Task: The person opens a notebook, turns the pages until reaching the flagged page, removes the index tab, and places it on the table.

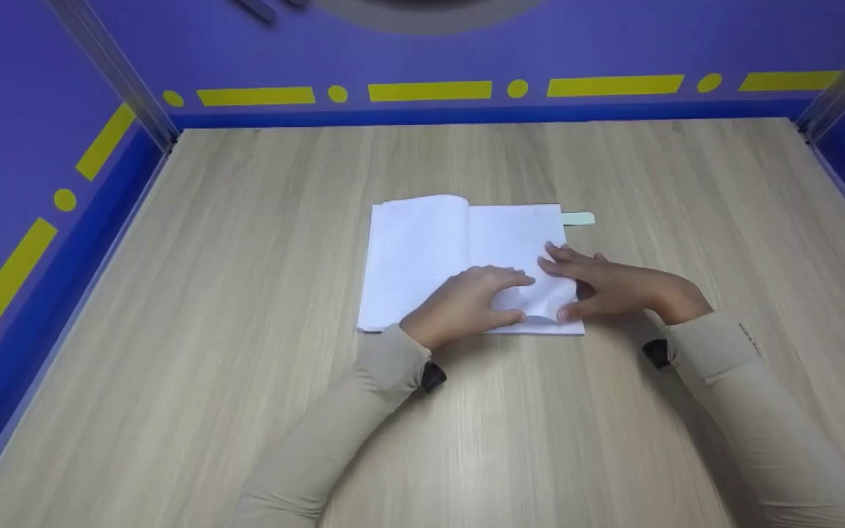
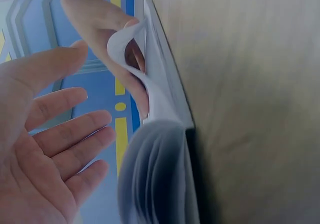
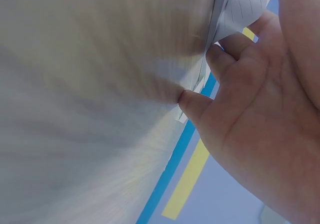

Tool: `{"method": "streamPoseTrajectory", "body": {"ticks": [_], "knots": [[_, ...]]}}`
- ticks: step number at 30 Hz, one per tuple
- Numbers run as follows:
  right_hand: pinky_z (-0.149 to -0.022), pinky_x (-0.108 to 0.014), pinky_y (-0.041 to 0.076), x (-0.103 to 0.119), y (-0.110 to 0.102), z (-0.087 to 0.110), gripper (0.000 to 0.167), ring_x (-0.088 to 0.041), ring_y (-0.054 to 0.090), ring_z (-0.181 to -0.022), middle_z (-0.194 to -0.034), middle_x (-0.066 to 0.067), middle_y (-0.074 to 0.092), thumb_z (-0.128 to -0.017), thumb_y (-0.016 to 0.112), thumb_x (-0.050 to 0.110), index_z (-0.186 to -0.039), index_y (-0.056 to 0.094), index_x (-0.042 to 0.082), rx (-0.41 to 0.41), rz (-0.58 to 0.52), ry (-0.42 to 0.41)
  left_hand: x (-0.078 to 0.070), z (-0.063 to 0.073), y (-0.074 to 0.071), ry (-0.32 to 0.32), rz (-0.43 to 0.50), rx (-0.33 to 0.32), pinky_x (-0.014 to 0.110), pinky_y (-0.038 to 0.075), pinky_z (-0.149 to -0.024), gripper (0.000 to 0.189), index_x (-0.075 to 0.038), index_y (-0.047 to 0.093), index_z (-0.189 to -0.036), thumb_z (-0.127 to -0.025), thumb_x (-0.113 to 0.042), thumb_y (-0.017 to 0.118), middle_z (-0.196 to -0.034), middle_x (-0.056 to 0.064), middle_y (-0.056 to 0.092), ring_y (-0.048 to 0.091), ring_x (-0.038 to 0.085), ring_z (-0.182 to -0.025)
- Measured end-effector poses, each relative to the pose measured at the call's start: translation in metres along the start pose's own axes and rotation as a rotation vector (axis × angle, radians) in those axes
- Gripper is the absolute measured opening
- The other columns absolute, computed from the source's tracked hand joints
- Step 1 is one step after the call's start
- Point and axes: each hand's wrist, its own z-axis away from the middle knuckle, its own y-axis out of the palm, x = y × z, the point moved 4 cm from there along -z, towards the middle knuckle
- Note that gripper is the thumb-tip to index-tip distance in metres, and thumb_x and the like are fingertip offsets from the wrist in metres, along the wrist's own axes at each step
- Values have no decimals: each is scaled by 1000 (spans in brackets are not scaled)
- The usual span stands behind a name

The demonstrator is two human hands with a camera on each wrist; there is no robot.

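Observation:
An open notebook (image 1: 415, 257) with ruled white pages lies on the table. Its left stack of leaves arches up near the spine. My left hand (image 1: 466, 301) hovers over the lower middle of the notebook, fingers apart and extended, holding nothing; its palm shows in the left wrist view. At the right edge, my right hand (image 1: 620, 286) has its thumb and fingers about a raised page (image 2: 117, 42), which buckles into a curl between them. The right little finger (image 3: 192, 104) reaches down by the table surface.
A pale green tab (image 1: 579, 218) sticks out past the notebook's upper right edge. The wood-grain table (image 1: 283, 220) meets blue-purple panels (image 1: 430, 55) with yellow markings at the back and sides.

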Motion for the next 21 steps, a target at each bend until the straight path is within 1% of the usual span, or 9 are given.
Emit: {"method": "streamPoseTrajectory", "body": {"ticks": [4, 9, 14, 21], "knots": [[-114, -66, -1, 0, 1, 0, 87, -35, -3, -149, -162, -14, 2, -88, 64, 47, -153, 21, 10, -4, -2, -6, -4, -5, 7, 26, -3, 18, 28, 40, -109, 47, -11, 58, -133, -90, -27, 67, -134, 0, 60, 54, 15, -126], [-114, -66, -1, 0, 1, 0, 87, -33, -2, -150, -163, -12, 2, -87, 64, 49, -153, 22, 11, -7, 2, 1, -7, -10, 14, 29, -3, 32, 27, 38, -110, 46, -11, 59, -132, -90, -27, 67, -134, 0, 61, 54, 14, -126], [-115, -65, 0, 2, 0, 1, 88, -33, -1, -150, -163, -11, 3, -87, 64, 51, -154, 21, 12, -8, 12, 17, -8, -14, 18, 35, 12, 42, 27, 39, -109, 42, -11, 61, -129, -90, -25, 67, -133, 0, 61, 54, 14, -126], [-115, -65, -1, 3, 0, 1, 88, -33, -2, -150, -163, -12, 3, -87, 63, 51, -154, 21, 12, -8, 11, 22, -5, -20, 21, 29, 48, 39, 24, 40, -106, 37, -11, 65, -125, -89, -20, 69, -128, -1, 64, 56, 12, -122]]}}
